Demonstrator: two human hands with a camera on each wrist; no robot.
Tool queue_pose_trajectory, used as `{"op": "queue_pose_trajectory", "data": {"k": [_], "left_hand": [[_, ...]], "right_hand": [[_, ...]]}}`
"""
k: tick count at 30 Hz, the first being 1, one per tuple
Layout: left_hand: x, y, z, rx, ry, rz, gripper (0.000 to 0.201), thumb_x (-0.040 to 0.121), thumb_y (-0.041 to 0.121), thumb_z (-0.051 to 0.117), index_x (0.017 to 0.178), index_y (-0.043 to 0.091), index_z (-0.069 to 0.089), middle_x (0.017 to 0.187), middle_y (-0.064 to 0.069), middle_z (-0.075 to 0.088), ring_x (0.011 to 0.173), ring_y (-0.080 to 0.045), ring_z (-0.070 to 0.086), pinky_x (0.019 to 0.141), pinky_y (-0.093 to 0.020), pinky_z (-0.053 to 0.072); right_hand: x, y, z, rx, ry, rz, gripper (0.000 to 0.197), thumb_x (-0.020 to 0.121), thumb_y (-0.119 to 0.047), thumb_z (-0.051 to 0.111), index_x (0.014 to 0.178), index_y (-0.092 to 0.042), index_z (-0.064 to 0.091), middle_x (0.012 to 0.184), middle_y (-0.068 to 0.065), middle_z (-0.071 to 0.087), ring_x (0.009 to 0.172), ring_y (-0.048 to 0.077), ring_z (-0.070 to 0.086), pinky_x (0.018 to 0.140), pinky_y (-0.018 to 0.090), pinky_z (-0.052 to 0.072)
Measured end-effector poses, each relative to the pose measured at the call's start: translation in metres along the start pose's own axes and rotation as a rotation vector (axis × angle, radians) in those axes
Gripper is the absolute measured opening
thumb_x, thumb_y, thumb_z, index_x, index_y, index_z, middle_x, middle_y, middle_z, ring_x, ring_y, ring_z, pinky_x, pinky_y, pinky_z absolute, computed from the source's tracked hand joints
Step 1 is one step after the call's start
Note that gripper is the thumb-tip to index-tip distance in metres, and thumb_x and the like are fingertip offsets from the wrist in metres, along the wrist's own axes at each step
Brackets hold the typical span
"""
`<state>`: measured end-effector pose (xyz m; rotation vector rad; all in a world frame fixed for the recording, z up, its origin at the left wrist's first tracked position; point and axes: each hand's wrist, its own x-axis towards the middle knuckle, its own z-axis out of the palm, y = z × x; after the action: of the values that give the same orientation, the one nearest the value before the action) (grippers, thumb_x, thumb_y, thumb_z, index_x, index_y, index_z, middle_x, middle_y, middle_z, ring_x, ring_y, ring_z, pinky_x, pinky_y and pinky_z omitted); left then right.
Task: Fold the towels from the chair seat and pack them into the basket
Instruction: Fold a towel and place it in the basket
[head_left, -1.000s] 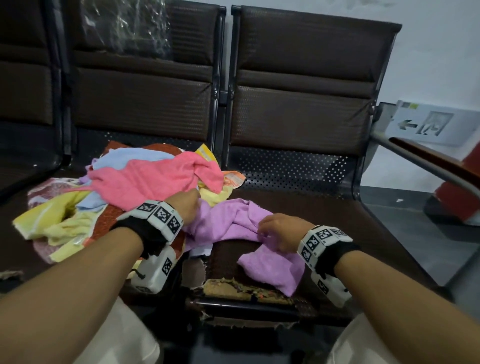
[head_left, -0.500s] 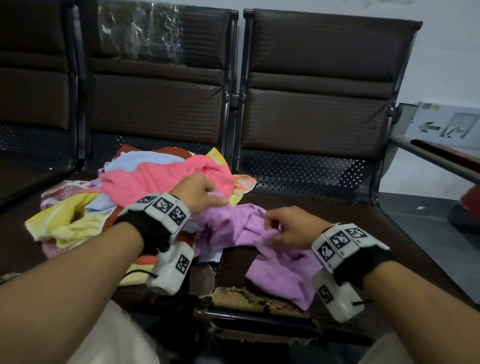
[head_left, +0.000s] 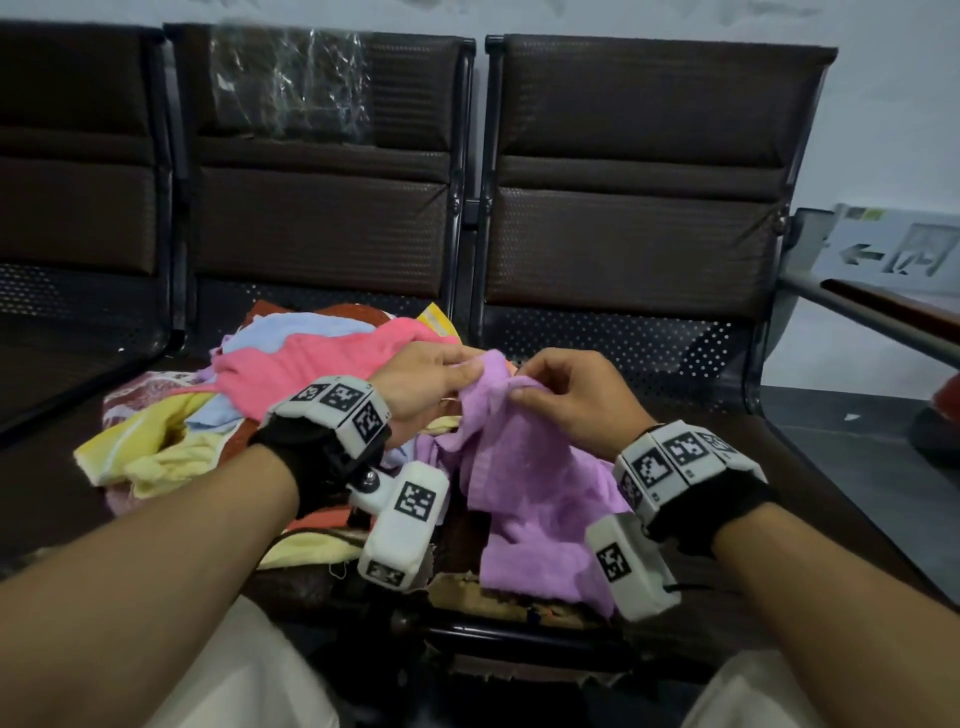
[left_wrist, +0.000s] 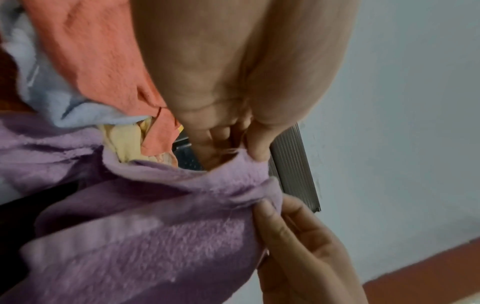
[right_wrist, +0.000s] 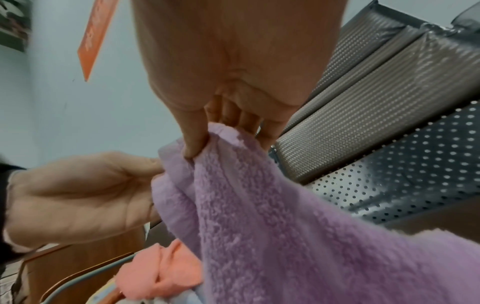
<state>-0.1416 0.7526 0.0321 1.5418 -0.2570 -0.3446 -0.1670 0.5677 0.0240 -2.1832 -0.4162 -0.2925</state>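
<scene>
Above seat, hands (head_left: 498, 395) pinching purple towel (head_left: 540, 483) edge

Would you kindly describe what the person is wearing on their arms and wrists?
Both forearms are bare, no sleeves. Each wrist carries a black strap topped by white blocks printed with black square markers: left wrist band, right wrist band. A white boxy camera unit with markers hangs under each wrist, with thin black cables.
</scene>
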Motion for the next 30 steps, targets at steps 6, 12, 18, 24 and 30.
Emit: {"op": "queue_pose_trajectory", "data": {"k": [6,12,18,24,30], "left_hand": [[0.000,-0.001,0.006,0.117,0.147,0.060,0.005,0.090,0.009,0.060,0.090,0.010,0.065,0.082,-0.005,0.069,0.066,-0.006,0.066,0.055,-0.018,0.051],[0.002,-0.009,0.018,0.108,0.115,-0.010,0.021,0.089,0.014,0.062,0.105,0.002,0.070,0.104,-0.021,0.068,0.090,-0.024,0.063,0.080,-0.033,0.052],[0.004,-0.005,0.023,-0.073,0.000,-0.085,0.043,0.094,0.042,0.047,0.106,0.008,0.070,0.109,-0.019,0.066,0.094,-0.028,0.062,0.086,-0.034,0.049],[0.010,-0.014,0.019,0.079,0.095,0.044,0.020,0.094,0.007,0.052,0.107,0.001,0.066,0.095,-0.013,0.070,0.080,-0.017,0.067,0.068,-0.026,0.056],[0.020,-0.016,-0.014,0.187,0.435,0.126,0.028,0.094,0.005,0.046,0.076,0.015,0.065,0.084,-0.012,0.065,0.085,-0.024,0.058,0.083,-0.044,0.049]], "right_hand": [[0.002,0.004,-0.002,0.155,0.014,-0.014,0.002,0.082,-0.012,0.072,0.084,-0.013,0.071,0.077,-0.017,0.065,0.075,-0.010,0.061,0.073,0.013,0.046],[0.007,0.008,0.008,0.169,0.022,-0.004,0.004,0.082,-0.011,0.073,0.081,-0.014,0.070,0.074,-0.015,0.064,0.071,-0.009,0.059,0.070,0.012,0.044],[0.013,0.021,0.006,0.189,0.109,0.088,0.005,0.082,-0.016,0.073,0.079,-0.014,0.069,0.071,-0.010,0.065,0.069,0.002,0.058,0.071,0.023,0.047],[0.011,0.022,0.001,0.161,0.020,0.129,0.022,0.075,-0.023,0.080,0.075,-0.007,0.064,0.070,0.002,0.061,0.067,0.014,0.056,0.066,0.039,0.051],[0.003,0.025,-0.013,-0.193,-0.235,0.058,0.035,0.073,-0.034,0.080,0.059,-0.017,0.053,0.054,0.000,0.059,0.052,0.013,0.055,0.056,0.030,0.046]]}}
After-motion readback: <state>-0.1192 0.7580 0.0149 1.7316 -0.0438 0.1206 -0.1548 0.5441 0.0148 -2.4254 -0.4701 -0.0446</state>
